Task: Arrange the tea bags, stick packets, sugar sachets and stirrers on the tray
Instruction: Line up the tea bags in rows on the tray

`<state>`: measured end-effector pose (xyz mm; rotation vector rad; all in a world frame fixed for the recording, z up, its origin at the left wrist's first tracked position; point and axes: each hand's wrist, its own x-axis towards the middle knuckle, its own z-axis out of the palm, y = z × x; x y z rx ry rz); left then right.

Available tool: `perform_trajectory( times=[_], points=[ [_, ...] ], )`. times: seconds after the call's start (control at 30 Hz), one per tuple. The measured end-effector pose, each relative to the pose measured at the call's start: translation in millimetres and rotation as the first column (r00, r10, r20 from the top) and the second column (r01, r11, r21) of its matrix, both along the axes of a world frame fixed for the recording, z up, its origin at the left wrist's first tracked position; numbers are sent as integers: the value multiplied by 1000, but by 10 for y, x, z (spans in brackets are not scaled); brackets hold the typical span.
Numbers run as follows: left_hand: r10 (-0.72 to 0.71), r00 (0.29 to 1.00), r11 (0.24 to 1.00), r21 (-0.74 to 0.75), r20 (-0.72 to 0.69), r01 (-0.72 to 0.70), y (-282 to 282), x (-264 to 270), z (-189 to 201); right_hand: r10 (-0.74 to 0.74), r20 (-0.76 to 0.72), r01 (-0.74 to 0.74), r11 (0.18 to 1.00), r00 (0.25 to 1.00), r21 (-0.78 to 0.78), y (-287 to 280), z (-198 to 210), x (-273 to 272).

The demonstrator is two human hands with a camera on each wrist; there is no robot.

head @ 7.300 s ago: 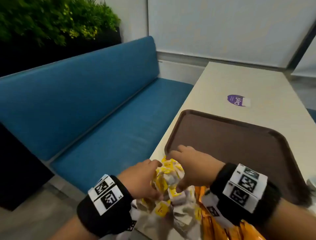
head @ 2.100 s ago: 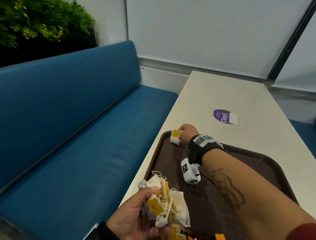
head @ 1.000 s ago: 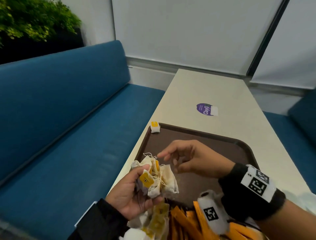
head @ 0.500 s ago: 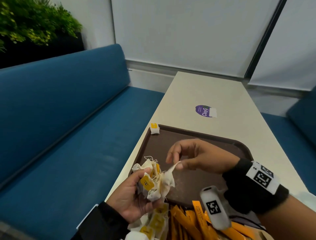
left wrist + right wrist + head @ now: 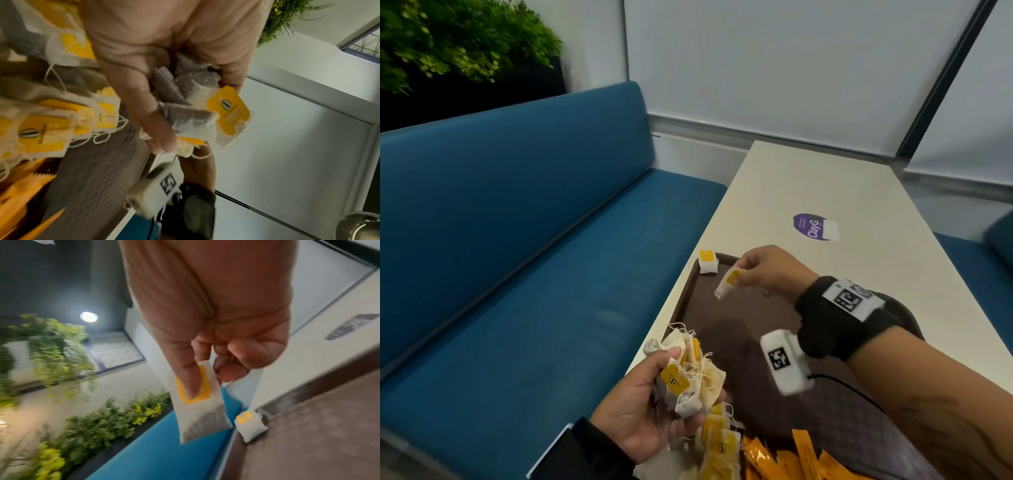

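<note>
— Blue padded bench (image 5: 517, 240) is on the left. What is the left hand (image 5: 643, 411) doing?

— It grips a bunch of white paper tea bags with yellow tags (image 5: 688, 373), fingers curled round them, by the near left edge of the brown plastic tray (image 5: 750, 318).

— And the right hand (image 5: 767, 270)?

— It pinches one white tea bag (image 5: 727, 282) above the tray's far left corner. Another small white tea bag (image 5: 707, 263) lies in that corner. The tray sits on the pale surface (image 5: 825, 192).

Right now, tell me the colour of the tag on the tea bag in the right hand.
Yellow, on a white tea bag; clearest in the right wrist view.
</note>
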<state>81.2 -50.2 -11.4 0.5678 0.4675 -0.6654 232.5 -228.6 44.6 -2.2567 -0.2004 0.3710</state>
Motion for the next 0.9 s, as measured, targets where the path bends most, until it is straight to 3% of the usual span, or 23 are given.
perform_trajectory(
  times=[0.1,0.27,0.5,0.7,0.9],
  points=[
    [-2,1000,1000,6,15,2,26,40,-1,-49,34,51,997,998,-54,160,-264,366],
    [-12,999,1000,18,30,12,81,109,10,6,78,14,967,997,-256,409,-587,860],
    [7,998,998,-63,-67,-11,177,147,-136,-70,117,114,898,991,-426,574,-809,1097],
    [-1,997,994,-113,-82,-8,167,160,-135,-221,137,258,885,965,-388,557,-844,1158],
    [-16,997,992,-125,-80,6,139,149,-111,-351,77,359,903,933,-236,509,-849,1143]
  ],
)
